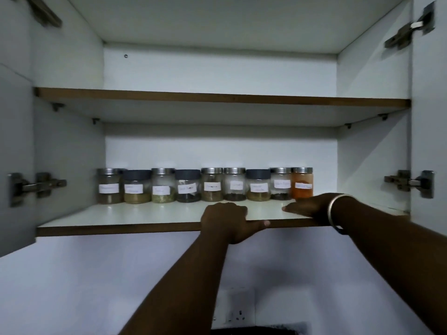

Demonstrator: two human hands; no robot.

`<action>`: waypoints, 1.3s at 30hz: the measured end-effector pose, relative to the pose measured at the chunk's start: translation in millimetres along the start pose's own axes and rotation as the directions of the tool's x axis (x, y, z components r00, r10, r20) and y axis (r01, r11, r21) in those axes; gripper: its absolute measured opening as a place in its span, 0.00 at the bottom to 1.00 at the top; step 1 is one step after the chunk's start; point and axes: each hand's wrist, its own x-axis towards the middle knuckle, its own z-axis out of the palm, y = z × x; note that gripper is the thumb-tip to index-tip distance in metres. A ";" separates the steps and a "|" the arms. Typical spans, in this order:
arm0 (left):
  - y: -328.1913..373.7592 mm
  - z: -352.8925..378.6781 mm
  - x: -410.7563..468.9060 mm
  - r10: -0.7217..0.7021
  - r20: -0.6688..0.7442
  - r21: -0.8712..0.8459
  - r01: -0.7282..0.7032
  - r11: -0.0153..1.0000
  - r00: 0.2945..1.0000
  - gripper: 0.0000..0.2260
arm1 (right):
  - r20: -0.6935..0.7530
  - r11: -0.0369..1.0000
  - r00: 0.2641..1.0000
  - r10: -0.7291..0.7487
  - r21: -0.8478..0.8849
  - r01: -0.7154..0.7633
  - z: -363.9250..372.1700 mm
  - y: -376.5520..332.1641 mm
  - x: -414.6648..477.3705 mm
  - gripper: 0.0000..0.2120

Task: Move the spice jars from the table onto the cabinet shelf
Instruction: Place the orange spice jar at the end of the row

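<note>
Several labelled glass spice jars point(211, 184) stand in one row at the back of the lower cabinet shelf point(121, 217). The rightmost jar point(301, 183) holds orange powder. My left hand point(229, 222) rests on the shelf's front edge, fingers curled, thumb along the edge, holding nothing. My right hand point(308, 205) lies flat on the shelf just in front of the orange jar, fingers pointing left, with no jar in it. A bangle sits on that wrist.
The upper shelf point(217, 97) spans the cabinet above the jars. Both cabinet doors are swung open, with hinges point(36, 184) at left and right point(408, 182). A wall socket point(238, 315) shows below the cabinet.
</note>
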 end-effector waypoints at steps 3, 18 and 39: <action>0.9 0.8 0.7 -0.003 -0.017 -0.006 0.002 1.000 1.000 0.43 | 0.014 0.969 0.995 -0.101 -0.226 0.102 4.6 -34.9 7.0 0.32; 0.1 5.9 5.7 0.002 -0.050 -0.035 -0.004 0.999 0.999 0.41 | -0.058 0.941 0.994 -0.096 -0.332 0.072 41.8 -64.6 32.8 0.27; -33.4 -61.6 -171.7 -0.165 -0.219 -0.279 0.101 0.955 0.962 0.27 | 0.014 0.778 0.800 -0.600 -0.221 0.588 155.3 -178.3 -142.6 0.29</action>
